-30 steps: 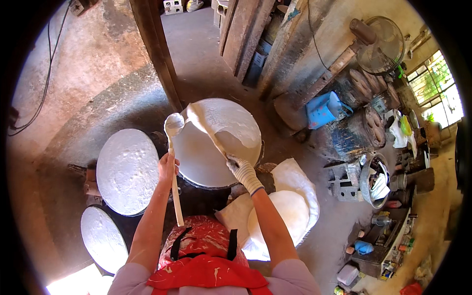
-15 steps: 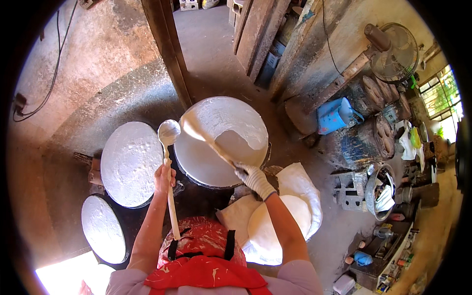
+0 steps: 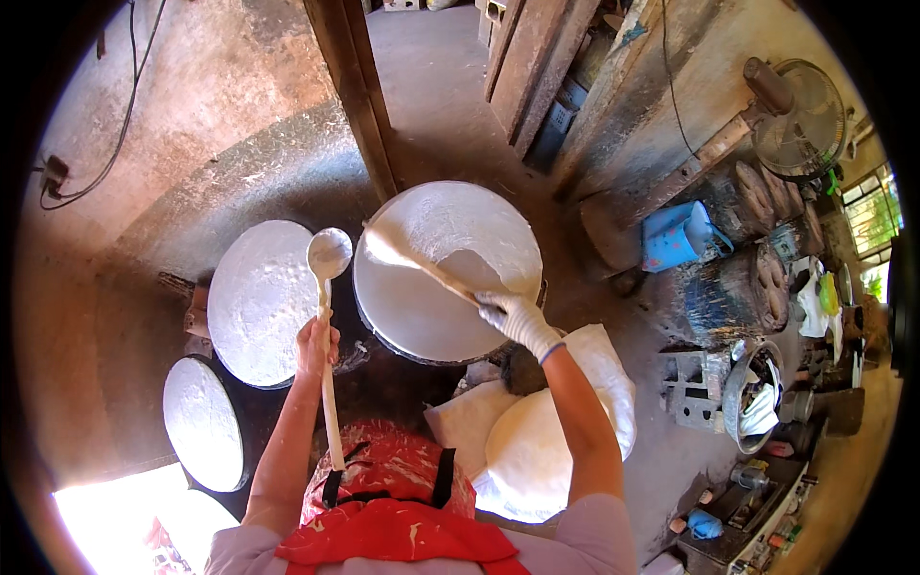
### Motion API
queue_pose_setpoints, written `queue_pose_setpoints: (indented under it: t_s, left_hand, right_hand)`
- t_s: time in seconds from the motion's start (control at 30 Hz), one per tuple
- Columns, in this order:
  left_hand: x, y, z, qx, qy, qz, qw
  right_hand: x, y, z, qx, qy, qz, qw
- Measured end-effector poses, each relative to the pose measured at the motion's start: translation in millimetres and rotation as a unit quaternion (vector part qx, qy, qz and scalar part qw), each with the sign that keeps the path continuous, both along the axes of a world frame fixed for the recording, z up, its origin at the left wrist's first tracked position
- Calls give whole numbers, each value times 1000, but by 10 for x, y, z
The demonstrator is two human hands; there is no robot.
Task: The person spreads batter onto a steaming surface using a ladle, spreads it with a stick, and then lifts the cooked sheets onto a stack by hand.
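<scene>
My right hand (image 3: 513, 318), in a white glove, grips a long flat wooden stick (image 3: 407, 264) that lies across the big round griddle (image 3: 398, 316) in front of me. A thin white sheet (image 3: 450, 220) covers the griddle's far half and is lifted near the stick. My left hand (image 3: 316, 343) holds a long-handled white ladle (image 3: 329, 255) upright, its bowl hanging between that griddle and a second white-coated round griddle (image 3: 261, 299) on the left. A red and white bucket (image 3: 388, 474) sits at my lap.
A third round white griddle (image 3: 203, 422) lies at lower left. A white cloth-covered mound (image 3: 532, 450) sits by my right arm. A wooden post (image 3: 355, 86) rises behind the griddles. Blue container (image 3: 676, 235), metal bowl (image 3: 752, 393) and fan (image 3: 795, 105) crowd the right.
My right hand has drawn the stick back toward me across the big griddle, peeling more of the white sheet. The ladle stays upright in my left hand.
</scene>
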State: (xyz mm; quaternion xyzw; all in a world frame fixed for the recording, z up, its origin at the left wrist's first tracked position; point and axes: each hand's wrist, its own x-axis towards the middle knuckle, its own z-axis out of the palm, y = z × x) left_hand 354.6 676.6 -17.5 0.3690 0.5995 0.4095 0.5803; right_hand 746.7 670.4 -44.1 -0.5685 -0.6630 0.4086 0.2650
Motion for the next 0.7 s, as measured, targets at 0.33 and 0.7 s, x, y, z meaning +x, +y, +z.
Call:
queue_pose_setpoints:
  t_s: [0.33, 0.7]
  left_hand:
    - [93, -5, 191, -43, 25, 1, 999]
    - [-11, -7, 272, -23, 57, 6, 998]
  right_hand:
    - [375, 386, -216, 111, -64, -78, 989]
    - [391, -328, 204, -86, -37, -32, 995]
